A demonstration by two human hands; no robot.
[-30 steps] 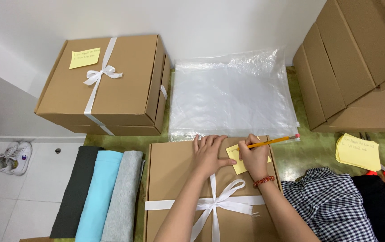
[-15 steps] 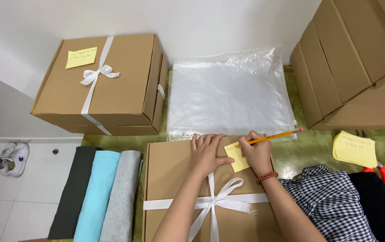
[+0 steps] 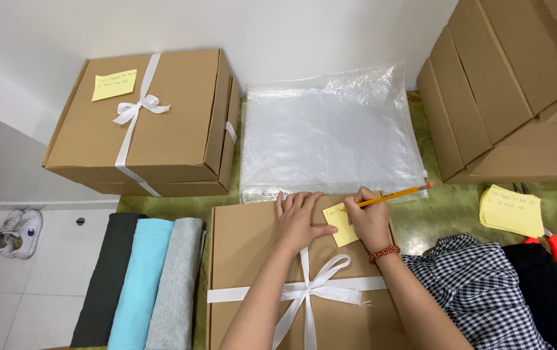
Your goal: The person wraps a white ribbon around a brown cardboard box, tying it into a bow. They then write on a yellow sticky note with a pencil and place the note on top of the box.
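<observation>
Item: yellow sticky note (image 3: 341, 226), on the ribboned cardboard box (image 3: 252, 259) lid before us. Our left hand (image 3: 298, 220) pins it, fingers spread flat; our right hand (image 3: 369, 223) grips a pencil (image 3: 392, 196) on it. We judge the note light, flimsy, easily creased; best lifted by a free edge.

A yellow sticky note (image 3: 341, 224) lies flat on the ribboned cardboard box (image 3: 252, 272), pencil (image 3: 392, 196) tip touching it.
</observation>
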